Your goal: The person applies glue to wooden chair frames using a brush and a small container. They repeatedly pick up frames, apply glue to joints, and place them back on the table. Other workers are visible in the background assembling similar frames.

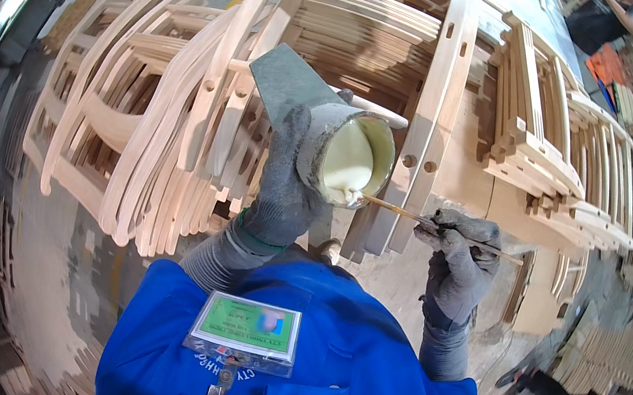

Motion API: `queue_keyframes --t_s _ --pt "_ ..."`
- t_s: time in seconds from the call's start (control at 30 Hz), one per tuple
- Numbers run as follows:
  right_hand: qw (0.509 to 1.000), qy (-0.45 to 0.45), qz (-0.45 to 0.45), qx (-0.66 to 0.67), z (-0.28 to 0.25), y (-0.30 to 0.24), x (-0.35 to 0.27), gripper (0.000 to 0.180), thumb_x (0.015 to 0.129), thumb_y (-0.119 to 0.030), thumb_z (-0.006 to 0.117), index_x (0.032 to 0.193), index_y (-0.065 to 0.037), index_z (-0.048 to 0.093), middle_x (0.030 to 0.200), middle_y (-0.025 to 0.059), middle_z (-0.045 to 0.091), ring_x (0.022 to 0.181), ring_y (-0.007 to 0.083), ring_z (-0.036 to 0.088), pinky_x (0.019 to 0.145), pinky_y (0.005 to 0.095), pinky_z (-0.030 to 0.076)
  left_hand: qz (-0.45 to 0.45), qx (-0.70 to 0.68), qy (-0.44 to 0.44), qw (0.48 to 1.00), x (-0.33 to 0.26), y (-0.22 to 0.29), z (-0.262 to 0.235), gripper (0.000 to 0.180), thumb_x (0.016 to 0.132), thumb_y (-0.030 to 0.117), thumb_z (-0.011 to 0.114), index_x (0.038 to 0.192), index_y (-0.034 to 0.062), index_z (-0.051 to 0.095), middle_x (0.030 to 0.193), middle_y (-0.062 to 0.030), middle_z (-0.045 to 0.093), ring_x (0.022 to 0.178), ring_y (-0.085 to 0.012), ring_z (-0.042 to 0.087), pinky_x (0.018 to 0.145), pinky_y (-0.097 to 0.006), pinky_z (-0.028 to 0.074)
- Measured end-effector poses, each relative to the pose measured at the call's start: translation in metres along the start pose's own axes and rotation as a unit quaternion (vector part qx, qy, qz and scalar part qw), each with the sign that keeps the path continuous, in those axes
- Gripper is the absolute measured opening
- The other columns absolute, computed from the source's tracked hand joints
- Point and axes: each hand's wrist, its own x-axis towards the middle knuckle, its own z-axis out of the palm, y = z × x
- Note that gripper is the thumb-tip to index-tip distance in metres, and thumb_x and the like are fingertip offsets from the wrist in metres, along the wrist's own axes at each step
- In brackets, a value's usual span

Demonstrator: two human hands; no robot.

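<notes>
While the gloved left hand [285, 184] grips the tilted grey cup of white glue [348, 157], centre scene
Right hand [461, 259] pinches thin wooden brush stick [438, 223], tip at the cup's rim; pale curved wooden chair frames [168, 131] stacked beyond

Both hands wear grey knitted cloth gloves with a rough, matt weave. The left hand [285, 184] grips a dull grey cylindrical container [336, 155], its outside crusted and matt, filled with a glossy, smooth cream-white liquid [350, 157]. The right hand [461, 259] holds a thin wooden-handled brush [445, 227]. The pale curved wooden chair-frame parts [179, 116] look bare, unvarnished and matt. The blue jacket [339, 360] is smooth cloth; the green badge in its clear plastic sleeve [244, 329] shines slightly.
</notes>
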Motion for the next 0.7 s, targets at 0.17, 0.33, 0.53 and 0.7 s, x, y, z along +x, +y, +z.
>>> queue_keyframes --t_s 0.17,0.33,0.53,0.7 --pt "0.998 0.04 -0.02 0.037 0.02 0.018 -0.014 0.016 0.083 -0.006 0.06 0.095 0.0 0.05 0.093 0.0162 0.061 0.082 0.0246 0.064 0.073 0.0373 0.056 0.08 0.204 0.008 0.976 0.021 0.011 -0.017 0.063 0.094 0.052 0.031 0.133 0.0036 0.036 0.124 -0.0118 0.05 0.115 -0.0227 0.05 0.097 -0.037 0.042" --pt "0.988 0.143 -0.036 0.045 0.035 0.021 0.001 0.017 0.083 -0.004 0.059 0.097 0.004 0.051 0.092 0.0195 0.062 0.083 0.0256 0.065 0.074 0.0376 0.057 -0.034 0.041 0.028 0.998 0.029 0.024 -0.032 0.062 0.094 0.052 0.032 0.132 0.003 0.037 0.124 -0.0122 0.05 0.115 -0.0236 0.05 0.098 -0.038 0.042" --pt "0.946 0.225 -0.107 -0.209 0.021 0.012 0.027 0.012 0.086 -0.002 0.057 0.097 0.003 0.056 0.088 0.0137 0.064 0.079 0.0202 0.065 0.071 0.0349 0.057 -0.086 -0.005 0.05 0.995 0.037 0.052 -0.066 0.06 0.093 0.049 0.037 0.132 0.0035 0.037 0.125 -0.0136 0.05 0.115 -0.0248 0.05 0.097 -0.039 0.043" --pt "0.937 0.187 -0.086 -0.282 0.021 0.032 0.037 0.01 0.085 -0.001 0.061 0.093 0.002 0.057 0.085 0.0099 0.065 0.076 0.0129 0.063 0.072 0.0254 0.053 -0.081 0.012 0.075 0.994 0.042 0.073 -0.087 0.061 0.093 0.051 0.037 0.132 0.0033 0.038 0.125 -0.0124 0.05 0.115 -0.0248 0.05 0.096 -0.039 0.044"
